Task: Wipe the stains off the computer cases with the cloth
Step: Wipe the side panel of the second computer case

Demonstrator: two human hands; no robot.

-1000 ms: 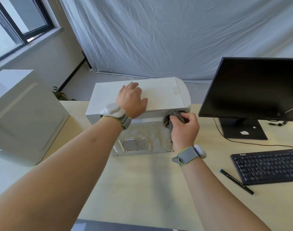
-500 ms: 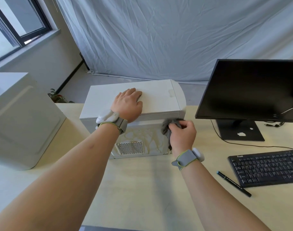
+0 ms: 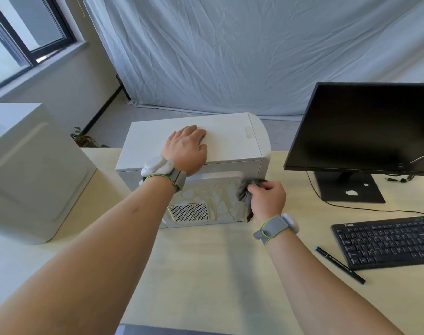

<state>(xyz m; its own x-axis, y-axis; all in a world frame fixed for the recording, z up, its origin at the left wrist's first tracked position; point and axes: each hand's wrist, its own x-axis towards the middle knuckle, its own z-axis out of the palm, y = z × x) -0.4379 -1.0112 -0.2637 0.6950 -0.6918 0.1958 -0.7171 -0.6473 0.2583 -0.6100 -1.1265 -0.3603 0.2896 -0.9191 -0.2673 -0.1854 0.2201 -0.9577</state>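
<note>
A white computer case [image 3: 230, 143] stands in the middle of the desk. Its near side panel shows yellowish-brown streaks around a small perforated vent [image 3: 188, 212]. My left hand [image 3: 187, 148] lies flat on the case's top, fingers straight. My right hand [image 3: 267, 198] grips a crumpled grey cloth [image 3: 244, 194] and holds it against the right end of the stained panel. A second white computer case [image 3: 34, 170] stands at the left of the desk, apart from both hands.
A black monitor [image 3: 365, 126] on its stand [image 3: 351, 188] stands to the right of the case. A black keyboard [image 3: 387, 240] and a black pen [image 3: 340, 264] lie on the pale wooden desk [image 3: 206, 274] at the right. A window sits upper left, a white sheet hangs behind.
My right hand with the cloth has slid a little down and to the right along the stained panel. My left hand stays flat on the case's top.
</note>
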